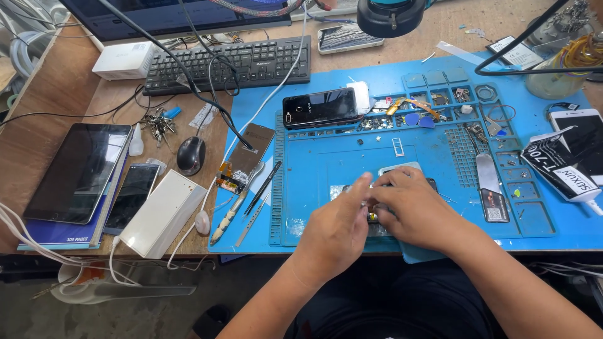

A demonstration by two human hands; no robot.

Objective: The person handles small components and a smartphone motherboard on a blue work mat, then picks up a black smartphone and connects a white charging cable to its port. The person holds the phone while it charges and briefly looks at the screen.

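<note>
My left hand (333, 232) and my right hand (411, 204) meet over an opened phone (402, 171) lying on the blue repair mat (326, 157), near the mat's front edge. Both hands' fingers press on the phone's inside; a small yellow part shows between them. Most of the phone is hidden under the hands. Whether either hand pinches a tool, I cannot tell.
A black phone (320, 107) lies at the mat's back, beside small-part trays (440, 100). A metal pry tool (490, 188) and a black glue tube (562, 169) lie right. Left of the mat are tweezers (262, 188), a mouse (190, 154), a white box (162, 213), a tablet (78, 171) and a keyboard (229, 63).
</note>
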